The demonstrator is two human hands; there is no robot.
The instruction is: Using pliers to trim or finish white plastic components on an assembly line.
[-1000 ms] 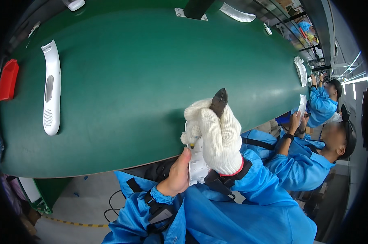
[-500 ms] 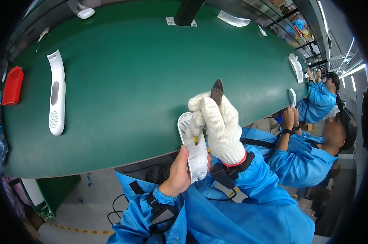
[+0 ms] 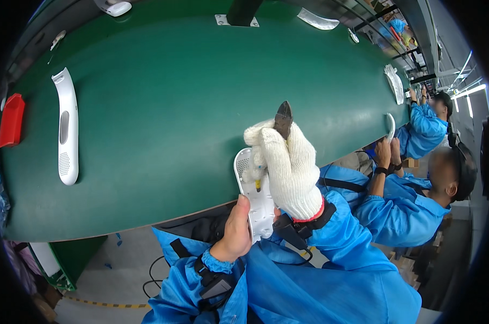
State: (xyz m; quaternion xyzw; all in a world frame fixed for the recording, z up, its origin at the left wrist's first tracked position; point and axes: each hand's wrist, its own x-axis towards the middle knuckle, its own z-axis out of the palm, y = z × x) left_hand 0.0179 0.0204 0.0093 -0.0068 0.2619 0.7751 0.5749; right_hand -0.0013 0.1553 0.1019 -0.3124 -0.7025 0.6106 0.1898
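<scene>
The green table [image 3: 163, 108] offers passage up to the dark post [image 3: 243, 13].

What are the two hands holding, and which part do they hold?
The left hand holds a white shell by its long side edges. The gloved right hand grips a dark-tipped tool behind its protruding tip.

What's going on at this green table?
Someone's bare left hand holds a white perforated piece by the edge of the table. Their gloved right hand, partly over that piece, grips a tool with a dark, pointed tip. Off to the left lie a longer white part and a red tray. Nearby, a co-worker handles something white.
</scene>
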